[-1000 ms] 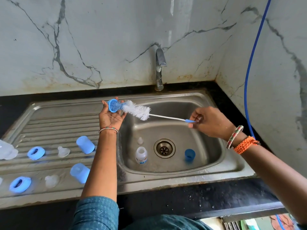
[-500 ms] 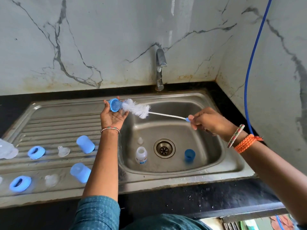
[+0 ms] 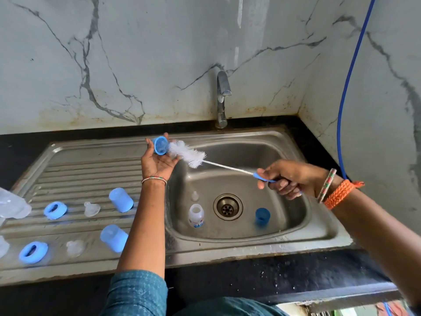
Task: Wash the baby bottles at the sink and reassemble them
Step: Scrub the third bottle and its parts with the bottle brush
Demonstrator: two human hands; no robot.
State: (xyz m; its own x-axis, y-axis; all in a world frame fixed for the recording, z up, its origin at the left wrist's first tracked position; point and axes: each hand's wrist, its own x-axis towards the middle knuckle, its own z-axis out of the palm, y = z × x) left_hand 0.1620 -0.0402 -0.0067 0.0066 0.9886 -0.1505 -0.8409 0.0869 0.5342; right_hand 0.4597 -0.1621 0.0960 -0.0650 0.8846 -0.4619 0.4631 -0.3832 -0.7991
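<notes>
You're gripping the light, slippery blue cap [image 3: 160,145] by its rim in your left hand [image 3: 157,161] at 11 o'clock of the sink [image 3: 319,226], right hand [image 3: 287,179] clenching the brush [image 3: 189,155] handle.

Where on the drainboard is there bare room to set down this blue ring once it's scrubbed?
The ribbed drainboard is bare across its far half, between the left hand and the far-left corner. The near half is crowded: two blue rings, two clear nipples and two blue caps in rows. The basin holds a small bottle and blue cup.
</notes>
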